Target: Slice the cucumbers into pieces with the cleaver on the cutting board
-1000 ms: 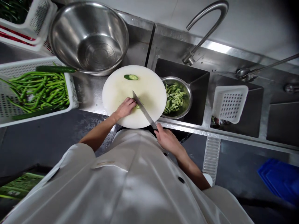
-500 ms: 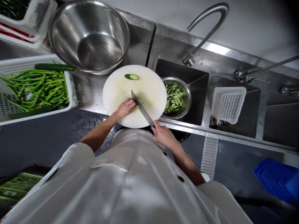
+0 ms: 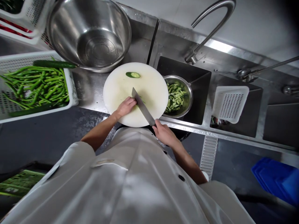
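My right hand (image 3: pixel 164 133) grips the handle of a kitchen knife (image 3: pixel 144 109). The blade slants up and left across a round white cutting board (image 3: pixel 116 77), its flat side by the fingertips of my left hand (image 3: pixel 126 107). Those fingers are curled down on the board, pressing a cucumber piece that they and the blade almost wholly hide. Thin green slivers show just beyond the knife. Farther up the board lies a cut cucumber end (image 3: pixel 133 75), its pale face showing. To the right of the board, a steel bowl (image 3: pixel 189 101) holds many cut green pieces (image 3: pixel 175 98).
A large steel basin (image 3: pixel 93 37) stands behind the board on the left. The white basket (image 3: pixel 73 88) at left holds green chillies (image 3: pixel 39 87) and cucumbers (image 3: pixel 53 64). Sinks with a curved faucet (image 3: pixel 215 34) and a white strainer basket (image 3: pixel 230 104) lie to the right.
The view has shifted slightly. The knife still lies against my left fingertips, and the green bits beside the blade show less than before. Both hands stay in nearly the same place on the board.
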{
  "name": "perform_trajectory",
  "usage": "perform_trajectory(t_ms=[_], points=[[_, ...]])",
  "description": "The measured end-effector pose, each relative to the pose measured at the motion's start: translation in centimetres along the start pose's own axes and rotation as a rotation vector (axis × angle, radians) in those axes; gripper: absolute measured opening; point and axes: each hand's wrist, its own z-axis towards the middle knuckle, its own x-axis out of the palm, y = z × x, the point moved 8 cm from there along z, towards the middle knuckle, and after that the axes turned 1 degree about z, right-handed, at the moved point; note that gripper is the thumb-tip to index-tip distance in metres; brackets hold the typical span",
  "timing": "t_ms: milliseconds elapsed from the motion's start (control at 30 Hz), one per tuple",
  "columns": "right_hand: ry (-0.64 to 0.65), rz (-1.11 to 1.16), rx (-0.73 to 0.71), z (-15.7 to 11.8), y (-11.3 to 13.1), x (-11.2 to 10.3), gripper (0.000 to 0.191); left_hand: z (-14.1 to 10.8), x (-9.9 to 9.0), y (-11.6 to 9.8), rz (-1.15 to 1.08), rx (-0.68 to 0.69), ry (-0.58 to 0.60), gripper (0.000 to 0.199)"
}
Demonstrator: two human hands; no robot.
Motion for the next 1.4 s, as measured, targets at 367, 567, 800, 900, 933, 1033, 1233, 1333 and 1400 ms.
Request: perform_trajectory(t_ms=[367,567,800,900,933,1033,1233,1333,1400], points=[[-0.053,0.164,-0.055,-3.1,-3.0,1.3,0.035,5.6,-4.6,7.7,-0.002,-0.266,-0.231,0.023],[-0.069,0.289,-0.068,0.3,-2.9,3.5,0.034,13.3,-4.2,11.3,0.005,-0.168,-0.047,0.018],[-0.165,0.343,0.126,0.8,-5.7,2.5,0.042,7.1,-3.9,7.0,-0.044,-0.013,0.014,0.025],[-0.152,0.225,0.143,-0.1,-5.7,2.3,0.042,3.6,-2.7,2.3,-0.123,0.118,0.154,0.031],[-0.134,0.184,0.134,-0.2,-5.3,2.4,0.043,2.8,-2.6,1.3,-0.131,0.116,0.153,0.029],[-0.057,0.072,0.084,-0.2,-3.7,2.7,0.045,1.4,-2.4,0.0,-0.078,0.042,0.09,0.027],[0.011,-0.116,0.041,-1.3,-2.2,0.6,0.039,1.0,-1.7,0.1,-0.004,0.008,0.093,0.03],[0.03,-0.132,0.027,-1.0,-1.7,-0.2,0.036,1.0,-1.7,0.2,-0.021,-0.008,0.082,0.028],[0.042,-0.122,0.009,-0.2,-1.2,-0.4,0.033,0.9,-1.7,0.1,-0.028,-0.01,0.077,0.028]])
